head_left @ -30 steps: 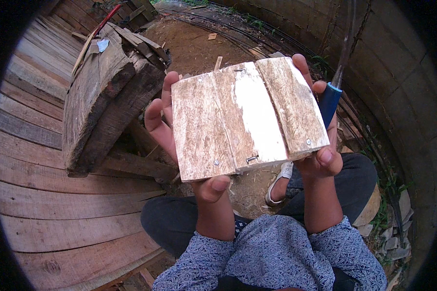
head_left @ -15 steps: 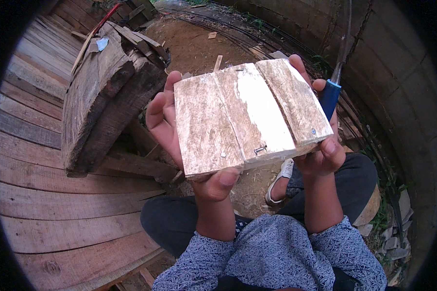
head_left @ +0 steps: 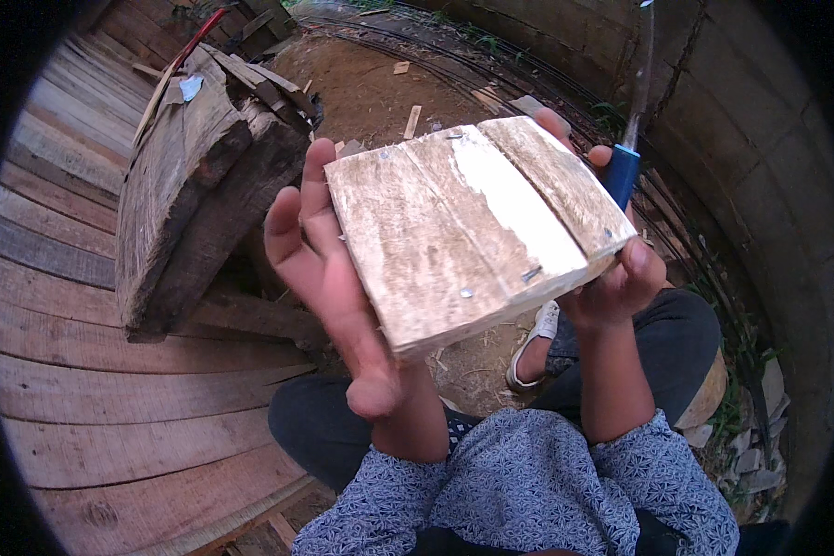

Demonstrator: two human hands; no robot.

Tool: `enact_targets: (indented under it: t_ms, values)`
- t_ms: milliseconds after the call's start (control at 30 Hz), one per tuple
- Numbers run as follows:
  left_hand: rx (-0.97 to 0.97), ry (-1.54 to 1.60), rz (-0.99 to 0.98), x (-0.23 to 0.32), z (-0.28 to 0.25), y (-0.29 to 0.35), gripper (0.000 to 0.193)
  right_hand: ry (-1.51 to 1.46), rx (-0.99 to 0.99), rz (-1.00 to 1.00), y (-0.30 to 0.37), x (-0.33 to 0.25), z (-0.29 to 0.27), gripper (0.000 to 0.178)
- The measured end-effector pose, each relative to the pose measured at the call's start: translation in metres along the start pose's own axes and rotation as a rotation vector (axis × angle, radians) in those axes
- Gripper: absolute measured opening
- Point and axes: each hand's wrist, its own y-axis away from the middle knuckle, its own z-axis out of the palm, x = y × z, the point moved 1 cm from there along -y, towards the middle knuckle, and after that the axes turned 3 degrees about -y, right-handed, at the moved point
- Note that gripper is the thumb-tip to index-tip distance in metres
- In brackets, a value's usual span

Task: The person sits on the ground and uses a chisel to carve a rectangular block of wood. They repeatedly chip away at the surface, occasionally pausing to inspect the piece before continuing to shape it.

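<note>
A squarish wooden block (head_left: 454,232) of planks nailed side by side is raised in front of me, tilted, with a bare pale strip across its upper face. Nail heads and a bent nail (head_left: 530,274) show along its near edge. My right hand (head_left: 621,287) grips the right side, thumb at the near corner. Also in that hand is a blue-handled tool (head_left: 624,176) with a long thin metal shaft pointing up; its tip is cut off by the picture's edge. My left hand (head_left: 320,269) is open along the block's left edge, fingers spread and thumb off the wood.
A thick weathered timber (head_left: 185,195) stands to the left, splintered on top, beside a floor of wooden planks (head_left: 93,389). Black cables (head_left: 528,69) run along a concrete wall (head_left: 741,157). Wood scraps (head_left: 412,121) lie on the dirt. Stones (head_left: 760,463) sit at the lower right.
The block has turned and tilted, its near left corner swinging toward the right. My left thumb has come off the near edge and the left hand has opened along the side.
</note>
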Motion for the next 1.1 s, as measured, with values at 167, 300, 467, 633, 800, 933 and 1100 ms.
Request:
enact_targets:
  t_ms: [167, 300, 467, 633, 800, 933, 1100]
  values:
    - [-0.075, -0.3, 0.145, -0.005, 0.017, 0.014, 0.134, -0.333, 0.065, 0.092, 0.001, 0.01, -0.022, 0.066]
    - [-0.288, -0.568, 0.441, 0.008, 0.029, 0.02, 0.134, -0.338, 0.277, 0.154, -0.002, 0.001, -0.009, 0.053]
    - [-0.264, -0.754, 0.493, 0.02, 0.051, 0.047, 0.131, -0.329, 0.378, 0.218, 0.0, 0.002, -0.01, 0.053]
    - [-0.225, -0.626, 0.485, 0.008, 0.062, 0.058, 0.128, -0.299, 0.406, 0.21, 0.005, -0.002, -0.026, 0.053]
    - [-0.242, -0.778, 0.444, 0.023, 0.051, 0.057, 0.126, -0.353, 0.391, 0.245, 0.009, 0.011, -0.022, 0.052]
    - [-0.297, -0.823, 0.417, 0.027, 0.049, 0.054, 0.125, -0.346, 0.396, 0.247, 0.01, 0.014, -0.026, 0.052]
    - [-0.263, -0.727, 0.47, 0.021, 0.055, 0.05, 0.123, -0.326, 0.403, 0.242, 0.012, 0.01, -0.027, 0.052]
